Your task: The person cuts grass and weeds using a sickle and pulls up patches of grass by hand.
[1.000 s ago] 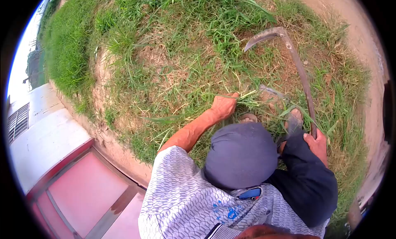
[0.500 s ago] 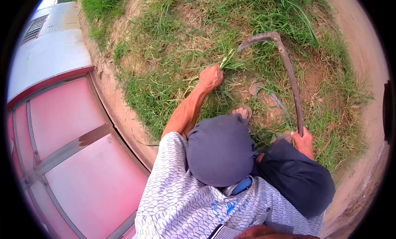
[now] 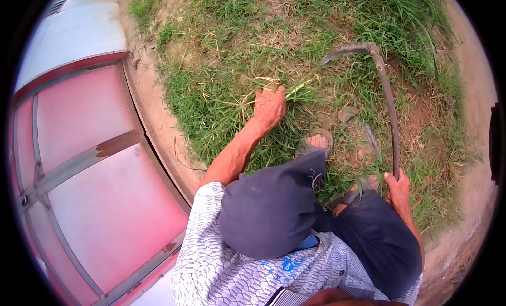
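Observation:
My left hand [image 3: 270, 110] is low over the turf, its fingers bent down around a bunch of cut grass [image 3: 299, 89]. Pale stalks stick out to the right of the hand, and other loose blades lie at its fingertips; the palm side is hidden. In my right hand [image 3: 399, 190] is the lower end of the wooden handle of a sickle [image 3: 389, 97]. The sickle stands up from my fist, with its curved, worn blade pointing left above the grass. My right hand is beside my bent right knee.
Sandalled feet [image 3: 318, 141] rest on patchy grass and bare soil. A flat stone [image 3: 348, 114] lies ahead of them. On the left are a red metal gate [image 3: 79, 116] and a pale wall [image 3: 79, 31]; a dirt path [image 3: 474, 79] curves along the right.
My left hand has moved slightly down, its fingers looser, and the bunch now lies flatter. The whole view has shifted a little, with the sickle still upright in my right hand.

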Demonstrator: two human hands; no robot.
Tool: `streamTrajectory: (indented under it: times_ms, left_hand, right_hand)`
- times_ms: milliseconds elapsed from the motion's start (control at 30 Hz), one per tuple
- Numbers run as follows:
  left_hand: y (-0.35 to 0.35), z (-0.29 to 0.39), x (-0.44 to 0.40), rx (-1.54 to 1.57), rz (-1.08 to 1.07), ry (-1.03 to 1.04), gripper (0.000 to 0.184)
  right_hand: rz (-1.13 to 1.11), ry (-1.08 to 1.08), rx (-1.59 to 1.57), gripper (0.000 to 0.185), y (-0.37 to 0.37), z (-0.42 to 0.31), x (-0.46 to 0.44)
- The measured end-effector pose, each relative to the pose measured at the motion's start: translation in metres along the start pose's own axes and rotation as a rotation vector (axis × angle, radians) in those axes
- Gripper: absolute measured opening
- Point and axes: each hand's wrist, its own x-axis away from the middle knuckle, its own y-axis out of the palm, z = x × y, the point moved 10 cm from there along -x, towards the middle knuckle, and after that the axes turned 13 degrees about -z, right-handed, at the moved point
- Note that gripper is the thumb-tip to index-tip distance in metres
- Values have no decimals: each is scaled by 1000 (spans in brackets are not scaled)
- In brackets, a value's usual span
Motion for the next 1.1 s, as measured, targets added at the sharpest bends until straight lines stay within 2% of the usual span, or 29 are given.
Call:
streamTrajectory:
  times_ms: [33, 100, 167, 200, 233, 300, 333, 400, 433, 467, 500, 567, 667, 733, 833, 1000, 1067, 1100]
  left_hand:
    - [-6, -31, 5, -116, 113, -75, 34]
    - [3, -82, 19, -149, 35, -294, 44]
    - [20, -119, 38, -48, -76, -416, 51]
    - [20, -130, 47, 113, -18, -450, 47]
    - [20, -140, 50, 124, -12, -467, 47]
    - [51, -156, 53, 166, -378, -542, 26]
    - [40, -156, 56, 127, -178, -499, 27]
    - [39, -150, 56, 117, -198, -485, 25]
    - [41, -144, 55, 97, -225, -460, 23]
    - [37, -137, 56, 83, -114, -415, 19]
    - [45, -137, 59, 96, -112, -434, 19]
    - [33, -130, 62, 83, 115, -381, 16]
    - [43, -134, 66, 144, 95, -461, 15]
    - [52, -136, 64, 177, 25, -445, 15]
    - [34, -128, 63, 192, 43, -451, 14]
    - [39, -132, 63, 126, -3, -469, 10]
    - [38, -127, 68, 132, -20, -439, 12]
    - [31, -124, 64, 143, -19, -410, 14]
  right_hand:
    - [27, -39, 70, 32, -7, -3, 1]
    - [55, -74, 155, 35, -17, -16, 8]
    - [-41, -32, 274, 42, -18, -42, 9]
    - [-42, -109, 443, 44, -13, -73, 10]
    - [-49, -116, 462, 44, -8, -88, 2]
    - [-128, -209, 591, 44, 10, -123, -15]
    - [-136, -211, 609, 44, 20, -139, -24]
    - [-199, -272, 732, 44, 58, -174, -45]
    - [-245, -289, 692, 44, 75, -178, -62]
    - [-293, -304, 655, 44, 94, -178, -79]
    - [-306, -306, 674, 44, 114, -184, -89]
    - [-310, -336, 596, 43, 146, -198, -105]
    - [-356, -237, 761, 44, 139, -156, -113]
    - [-341, -291, 886, 44, 88, -110, -108]
    - [-395, -209, 782, 44, 66, -113, -84]
    - [-334, -250, 550, 43, 143, -193, -121]
    - [-314, -268, 491, 44, 144, -175, -126]
    - [-359, -252, 679, 44, 139, -146, -125]
